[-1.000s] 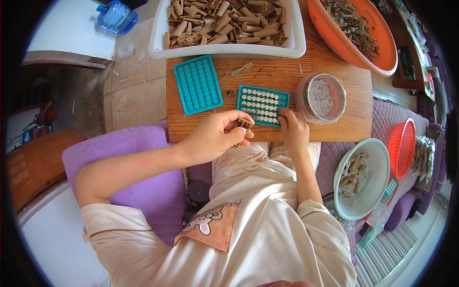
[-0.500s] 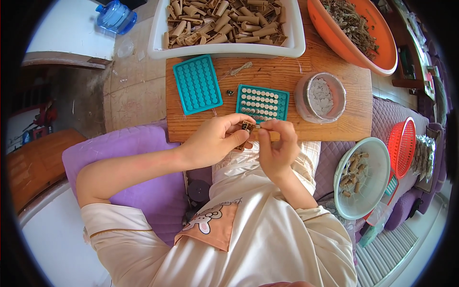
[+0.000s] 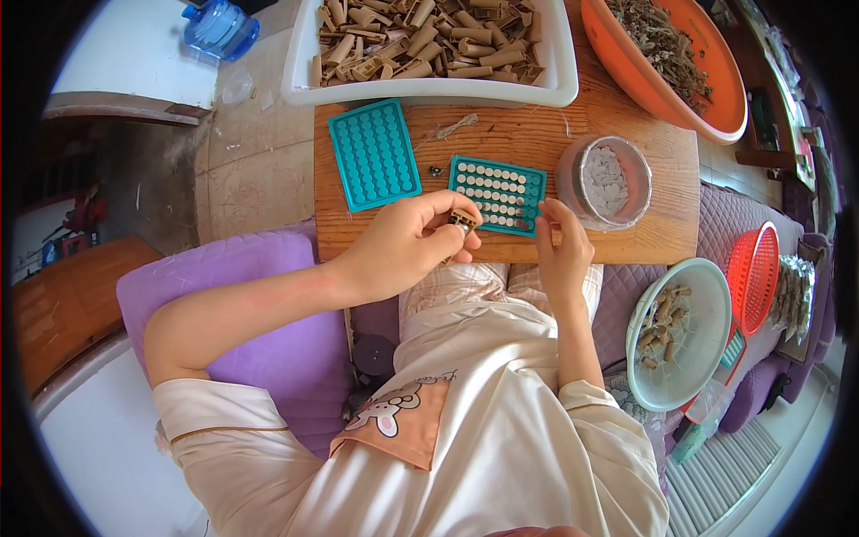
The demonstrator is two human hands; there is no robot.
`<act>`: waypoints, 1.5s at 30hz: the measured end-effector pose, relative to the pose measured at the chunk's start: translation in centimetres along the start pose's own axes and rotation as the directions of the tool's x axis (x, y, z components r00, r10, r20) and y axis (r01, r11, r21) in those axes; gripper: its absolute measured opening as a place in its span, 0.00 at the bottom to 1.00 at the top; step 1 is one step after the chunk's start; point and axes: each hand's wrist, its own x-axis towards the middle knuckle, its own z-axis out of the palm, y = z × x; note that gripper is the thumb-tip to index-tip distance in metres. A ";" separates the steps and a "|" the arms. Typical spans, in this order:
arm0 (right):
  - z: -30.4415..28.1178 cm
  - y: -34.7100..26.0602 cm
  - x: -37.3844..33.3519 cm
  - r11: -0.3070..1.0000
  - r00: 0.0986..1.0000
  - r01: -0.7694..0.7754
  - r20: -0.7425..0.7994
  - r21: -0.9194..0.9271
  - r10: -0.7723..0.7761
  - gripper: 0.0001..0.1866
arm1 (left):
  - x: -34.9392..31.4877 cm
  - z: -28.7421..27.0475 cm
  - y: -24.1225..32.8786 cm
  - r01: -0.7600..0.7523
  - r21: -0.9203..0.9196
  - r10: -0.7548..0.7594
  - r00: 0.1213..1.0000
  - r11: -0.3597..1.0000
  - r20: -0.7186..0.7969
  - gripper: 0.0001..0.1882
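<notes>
My left hand (image 3: 407, 240) is closed around a small brown plastic housing (image 3: 463, 220), thumb and fingers at its sides, above the table's near edge. Part of the housing is hidden by those fingers. A teal tray (image 3: 534, 191) with rows of round, button-like silvery-white discs (image 3: 491, 186) lies just beyond. Beside that tray's near right corner is my right hand (image 3: 564, 255), its thumb and forefinger slightly apart with nothing visible between them. To the left lies a second teal tray (image 3: 374, 157) with round hollows.
A white bin (image 3: 429, 93) of brown plastic shells stands at the back of the wooden table (image 3: 662, 210). A round tub (image 3: 616, 183) holds whitish pieces. At back right sits an orange basin (image 3: 732, 112) of dried-looking stalks. A pale green basin (image 3: 707, 358) and red basket (image 3: 756, 277) stand right.
My right hand has drawn away from the brown housing, moving right to the tray's corner, and its pinch has loosened. My left hand still holds the housing, slightly farther from me.
</notes>
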 end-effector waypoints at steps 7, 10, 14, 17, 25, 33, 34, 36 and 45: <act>1.2 1.6 -1.7 0.973 0.986 -0.011 0.160 -0.232 0.050 0.12 | 0.1 0.2 -0.4 0.067 -0.036 -0.067 0.998 0.997 0.003 0.13; 1.5 1.9 -1.8 0.969 0.989 0.022 0.148 -0.246 0.015 0.11 | 0.1 0.2 -0.3 0.073 -0.020 -0.074 0.997 0.997 -0.004 0.13; 0.7 -1.0 -0.8 0.991 0.991 -0.133 -0.012 0.017 0.133 0.09 | 0.1 0.4 -0.6 0.035 0.014 -0.035 0.999 0.999 0.011 0.14; -0.4 -5.1 0.3 0.994 0.994 0.069 -0.091 0.090 -0.060 0.09 | -0.5 0.6 -0.6 0.036 0.009 -0.037 0.996 0.999 0.083 0.15; 0.4 -8.2 0.0 0.908 0.984 0.175 -0.106 0.381 -0.145 0.12 | -0.9 1.3 -0.8 -0.033 -0.035 0.035 0.997 0.999 0.071 0.15; 1.3 -9.0 -0.9 0.905 0.956 0.257 -0.223 0.338 -0.188 0.11 | -1.7 1.6 0.2 0.003 0.095 -0.006 0.999 0.995 0.037 0.15; 1.3 -9.0 -0.9 0.913 0.968 0.214 -0.198 0.348 -0.152 0.11 | -1.8 1.6 0.1 -0.028 0.142 0.025 0.999 0.990 0.027 0.14; 1.3 -9.1 -0.9 0.913 0.978 0.191 -0.155 0.360 -0.143 0.11 | -1.9 1.6 0.3 -0.052 0.201 0.052 0.999 0.978 0.004 0.14; -0.2 -8.1 0.2 0.854 0.960 -0.121 0.277 0.506 -0.028 0.12 | -2.1 1.5 -0.1 -0.142 0.507 0.162 0.987 0.850 0.004 0.13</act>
